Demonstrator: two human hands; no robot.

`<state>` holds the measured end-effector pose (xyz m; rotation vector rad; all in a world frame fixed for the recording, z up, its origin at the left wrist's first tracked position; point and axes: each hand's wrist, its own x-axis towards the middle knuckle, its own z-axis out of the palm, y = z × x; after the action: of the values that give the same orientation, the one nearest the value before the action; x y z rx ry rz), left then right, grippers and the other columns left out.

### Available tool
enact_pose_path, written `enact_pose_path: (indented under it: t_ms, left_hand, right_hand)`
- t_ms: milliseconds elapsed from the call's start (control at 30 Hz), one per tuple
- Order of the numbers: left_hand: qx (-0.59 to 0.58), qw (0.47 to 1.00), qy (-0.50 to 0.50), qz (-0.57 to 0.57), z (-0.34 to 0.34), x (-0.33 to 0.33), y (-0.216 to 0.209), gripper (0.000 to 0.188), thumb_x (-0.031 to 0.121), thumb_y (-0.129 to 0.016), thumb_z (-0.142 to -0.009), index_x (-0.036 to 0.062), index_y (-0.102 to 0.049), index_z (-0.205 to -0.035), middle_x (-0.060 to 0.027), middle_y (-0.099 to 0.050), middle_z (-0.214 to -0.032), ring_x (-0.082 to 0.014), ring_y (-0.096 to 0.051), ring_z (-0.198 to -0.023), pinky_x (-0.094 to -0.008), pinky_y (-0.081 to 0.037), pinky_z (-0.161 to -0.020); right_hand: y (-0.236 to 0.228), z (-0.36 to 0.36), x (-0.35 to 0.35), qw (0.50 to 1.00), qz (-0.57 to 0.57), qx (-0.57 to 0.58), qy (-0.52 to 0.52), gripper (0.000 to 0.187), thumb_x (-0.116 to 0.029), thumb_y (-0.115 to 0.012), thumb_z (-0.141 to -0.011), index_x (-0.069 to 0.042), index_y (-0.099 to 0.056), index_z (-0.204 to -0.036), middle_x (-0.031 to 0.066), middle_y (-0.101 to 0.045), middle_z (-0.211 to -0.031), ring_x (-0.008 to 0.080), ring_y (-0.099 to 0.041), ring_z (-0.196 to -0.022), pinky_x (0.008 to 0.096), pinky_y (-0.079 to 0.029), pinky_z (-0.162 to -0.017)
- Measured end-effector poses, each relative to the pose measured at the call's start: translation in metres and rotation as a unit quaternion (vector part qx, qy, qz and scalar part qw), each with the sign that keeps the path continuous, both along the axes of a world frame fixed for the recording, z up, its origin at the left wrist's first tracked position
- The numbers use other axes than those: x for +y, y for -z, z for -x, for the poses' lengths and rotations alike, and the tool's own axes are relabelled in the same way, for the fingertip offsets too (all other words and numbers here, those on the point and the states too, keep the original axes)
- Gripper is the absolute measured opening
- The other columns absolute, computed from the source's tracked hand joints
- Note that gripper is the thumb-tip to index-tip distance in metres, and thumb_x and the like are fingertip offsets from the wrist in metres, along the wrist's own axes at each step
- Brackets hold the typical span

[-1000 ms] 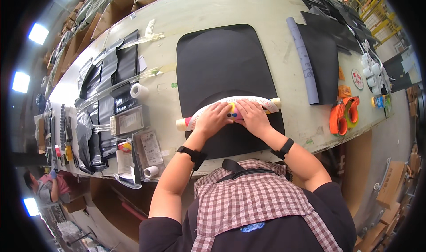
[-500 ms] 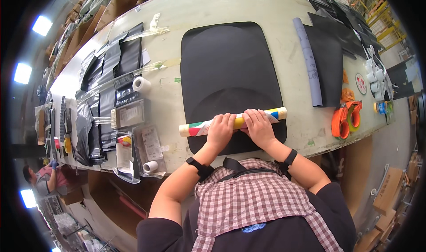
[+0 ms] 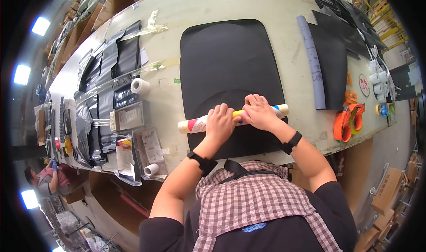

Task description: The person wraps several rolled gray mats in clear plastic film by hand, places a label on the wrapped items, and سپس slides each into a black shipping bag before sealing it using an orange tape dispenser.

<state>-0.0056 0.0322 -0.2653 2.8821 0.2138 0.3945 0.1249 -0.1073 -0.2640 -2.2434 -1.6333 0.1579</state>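
Observation:
A large black mat [image 3: 228,59] with rounded corners lies flat on the table in front of me. Across its near end rests a rolled-up sheet [image 3: 191,126], cream at both ends and printed in red, yellow, green and blue. My left hand [image 3: 220,124] is closed over the roll left of its middle. Close beside it, my right hand [image 3: 259,113] grips the same roll, fingers curled over the top. The underside of the roll and what my fingertips press on are hidden.
Black plastic bags [image 3: 106,63] and a white roll [image 3: 140,86] lie left on the table [image 3: 168,12]. To the right are a blue-grey roll [image 3: 313,65], a dark sheet [image 3: 330,70] and an orange tape dispenser [image 3: 344,124]. A co-worker [image 3: 49,179] is at far left.
Both hands have shifted slightly on the roll, the right one moving up over its top. The roll has turned a little, so its coloured print shows differently.

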Motion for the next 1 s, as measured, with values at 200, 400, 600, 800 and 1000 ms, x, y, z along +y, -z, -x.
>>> enact_pose_path:
  t_ms: [200,400,600,800,1000]
  left_hand:
    - [0.022,0.997,-0.07,0.016,-0.028,0.012,0.015,0.018,0.028,-0.054,-0.091,0.012,-0.055,-0.083,-0.0017,-0.056,-0.077,-0.0222,-0.055,-0.079,-0.0367,-0.039,-0.077]
    - [-0.117,0.992,-0.052,-0.014,-0.038,0.015,0.007,0.017,0.019,-0.061,-0.083,0.0089,-0.05,-0.092,-0.0037,-0.055,-0.093,-0.0233,-0.052,-0.088,-0.0408,-0.036,-0.081]
    - [-0.028,0.99,-0.129,-0.05,-0.105,0.067,0.009,0.012,0.02,-0.056,-0.087,0.0087,-0.058,-0.085,-0.0056,-0.057,-0.085,-0.0254,-0.054,-0.088,-0.0457,-0.039,-0.079]
    - [-0.169,0.975,-0.14,-0.029,-0.138,0.082,0.012,0.015,0.023,-0.055,-0.088,0.0097,-0.06,-0.083,-0.0065,-0.059,-0.083,-0.0262,-0.057,-0.084,-0.0439,-0.042,-0.074]
    - [0.002,0.979,-0.202,-0.027,-0.183,0.132,0.007,0.028,0.027,-0.047,-0.091,0.0094,-0.064,-0.078,-0.0094,-0.062,-0.089,-0.0294,-0.058,-0.086,-0.0425,-0.048,-0.07]
  right_hand:
    - [0.014,0.04,-0.002,0.981,-0.162,-0.064,0.082,0.044,-0.015,-0.063,-0.08,-0.007,-0.047,-0.12,0.0113,-0.048,-0.113,0.0304,-0.049,-0.102,0.0436,-0.039,-0.09]
    - [0.017,-0.022,0.049,0.986,-0.136,-0.06,0.077,0.015,-0.019,-0.059,-0.083,-0.008,-0.057,-0.093,0.007,-0.054,-0.095,0.0255,-0.052,-0.093,0.0401,-0.043,-0.083]
    - [0.005,-0.059,0.097,0.959,-0.226,-0.098,0.142,0.008,-0.017,-0.059,-0.083,-0.009,-0.058,-0.083,0.0059,-0.052,-0.09,0.0255,-0.052,-0.088,0.0394,-0.042,-0.076]
    - [0.02,-0.116,0.123,0.974,-0.162,-0.057,0.147,0.017,-0.023,-0.058,-0.086,-0.008,-0.064,-0.081,0.0062,-0.06,-0.088,0.0249,-0.056,-0.089,0.038,-0.046,-0.078]
    - [0.005,-0.134,0.157,0.966,-0.24,-0.033,0.093,0.014,-0.021,-0.062,-0.084,-0.007,-0.064,-0.084,0.0072,-0.06,-0.089,0.0265,-0.056,-0.088,0.0399,-0.047,-0.078]
